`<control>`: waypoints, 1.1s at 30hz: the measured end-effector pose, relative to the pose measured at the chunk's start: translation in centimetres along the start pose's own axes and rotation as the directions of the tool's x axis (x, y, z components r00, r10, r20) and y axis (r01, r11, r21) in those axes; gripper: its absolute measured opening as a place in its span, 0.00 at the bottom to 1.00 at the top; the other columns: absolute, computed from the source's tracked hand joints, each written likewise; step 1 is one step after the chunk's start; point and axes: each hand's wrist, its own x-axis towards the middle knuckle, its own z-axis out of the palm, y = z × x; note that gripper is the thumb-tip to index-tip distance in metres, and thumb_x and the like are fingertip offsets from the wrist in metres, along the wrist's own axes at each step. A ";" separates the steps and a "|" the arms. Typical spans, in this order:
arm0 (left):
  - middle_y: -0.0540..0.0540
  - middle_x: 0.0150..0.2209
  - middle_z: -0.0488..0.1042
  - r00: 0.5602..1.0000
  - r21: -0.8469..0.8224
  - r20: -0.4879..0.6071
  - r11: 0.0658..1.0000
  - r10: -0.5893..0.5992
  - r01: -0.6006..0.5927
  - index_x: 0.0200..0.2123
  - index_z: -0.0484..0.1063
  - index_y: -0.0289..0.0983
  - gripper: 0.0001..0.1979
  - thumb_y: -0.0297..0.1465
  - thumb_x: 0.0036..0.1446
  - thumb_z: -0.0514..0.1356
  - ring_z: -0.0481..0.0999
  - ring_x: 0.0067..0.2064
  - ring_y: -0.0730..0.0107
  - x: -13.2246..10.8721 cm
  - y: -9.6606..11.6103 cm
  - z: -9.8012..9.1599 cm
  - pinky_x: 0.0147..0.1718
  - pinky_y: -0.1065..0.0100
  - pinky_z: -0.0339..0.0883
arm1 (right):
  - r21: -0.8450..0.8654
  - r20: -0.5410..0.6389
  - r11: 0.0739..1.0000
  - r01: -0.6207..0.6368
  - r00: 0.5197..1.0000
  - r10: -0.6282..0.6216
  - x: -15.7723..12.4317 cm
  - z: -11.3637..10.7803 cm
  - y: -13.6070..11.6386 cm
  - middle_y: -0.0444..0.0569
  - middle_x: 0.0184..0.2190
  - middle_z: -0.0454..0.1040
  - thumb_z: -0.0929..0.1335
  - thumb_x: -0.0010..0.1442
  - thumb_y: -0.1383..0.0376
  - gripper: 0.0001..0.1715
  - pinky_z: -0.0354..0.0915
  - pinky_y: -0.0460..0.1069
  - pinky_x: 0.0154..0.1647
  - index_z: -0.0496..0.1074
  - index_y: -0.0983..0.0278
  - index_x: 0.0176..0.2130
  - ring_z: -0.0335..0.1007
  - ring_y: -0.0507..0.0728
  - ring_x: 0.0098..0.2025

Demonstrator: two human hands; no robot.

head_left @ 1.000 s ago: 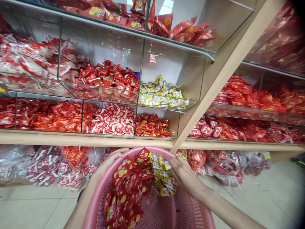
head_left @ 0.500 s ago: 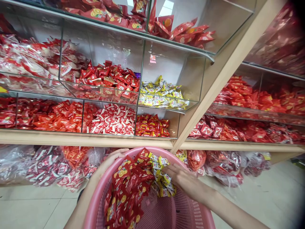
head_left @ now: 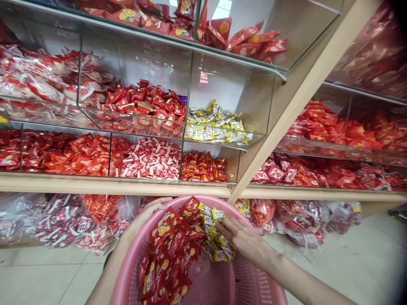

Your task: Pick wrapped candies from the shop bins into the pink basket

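Observation:
A pink plastic basket (head_left: 133, 262) sits low in front of me, filled with red orange-printed packets (head_left: 168, 254) and a clump of small yellow candy packets (head_left: 213, 231). My left hand (head_left: 146, 214) grips the basket's far-left rim, fingers curled over it. My right hand (head_left: 243, 239) lies inside the basket on the yellow packets, fingers spread and pressing among them. Above, a glass bin holds more yellow candy packets (head_left: 216, 126).
Glass-fronted shelf bins (head_left: 229, 89) hold red and white wrapped sweets in rows. A wooden shelf edge (head_left: 114, 185) runs across; a slanted wooden post (head_left: 286, 110) divides two shelving units. Clear bags of sweets (head_left: 295, 222) lie on the tiled floor below.
My right hand has slid a little left and deeper into the yellow packets, fingers now spread over them. The left hand and basket have stayed put.

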 end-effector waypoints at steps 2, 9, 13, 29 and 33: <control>0.45 0.42 0.75 1.000 0.000 0.004 1.000 0.002 -0.002 0.41 0.73 0.35 0.20 0.30 0.40 0.60 0.69 0.46 0.53 0.1 0.0 0.0 0.44 0.62 0.61 | 0.044 0.019 0.999 -0.027 0.999 0.026 0.1 -0.6 0.1 0.49 0.38 0.65 0.58 0.58 0.74 0.18 0.61 0.50 0.41 0.63 0.63 0.47 0.62 0.55 0.40; 0.43 0.46 0.73 1.000 -0.002 0.005 1.000 0.011 -0.011 0.40 0.74 0.36 0.20 0.31 0.39 0.61 0.69 0.48 0.53 0.8 -1.0 -1.0 0.45 0.61 0.61 | 0.274 -0.015 0.939 -0.207 0.975 0.220 0.2 -3.5 2.9 0.49 0.36 0.63 0.64 0.56 0.65 0.17 0.58 0.49 0.36 0.65 0.62 0.47 0.59 0.56 0.38; 0.44 0.48 0.72 0.998 -0.034 0.051 0.999 0.029 -0.027 0.42 0.72 0.37 0.20 0.31 0.42 0.58 0.69 0.49 0.54 1.2 -1.7 -1.7 0.46 0.62 0.61 | 0.283 -0.024 0.923 -0.261 0.960 0.279 0.1 -3.1 3.5 0.49 0.36 0.65 0.65 0.55 0.64 0.23 0.58 0.49 0.37 0.60 0.63 0.50 0.61 0.56 0.38; 0.44 0.47 0.72 0.997 -0.044 0.071 0.998 0.038 -0.035 0.42 0.71 0.37 0.19 0.30 0.43 0.59 0.67 0.50 0.56 1.5 -2.2 -2.1 0.48 0.63 0.60 | 0.277 0.064 0.919 -0.282 0.959 0.276 0.2 -2.6 0.6 0.48 0.34 0.68 0.64 0.55 0.70 0.07 0.59 0.46 0.33 0.59 0.63 0.35 0.66 0.54 0.35; 0.44 0.49 0.71 0.996 -0.080 0.079 0.996 0.050 -0.043 0.41 0.72 0.36 0.19 0.30 0.42 0.58 0.64 0.53 0.56 1.7 -2.6 -2.4 0.50 0.62 0.58 | 0.270 0.185 0.885 -0.380 0.922 0.340 -0.6 -3.4 0.9 0.49 0.33 0.69 0.59 0.56 0.74 0.06 0.58 0.45 0.29 0.58 0.64 0.34 0.67 0.52 0.32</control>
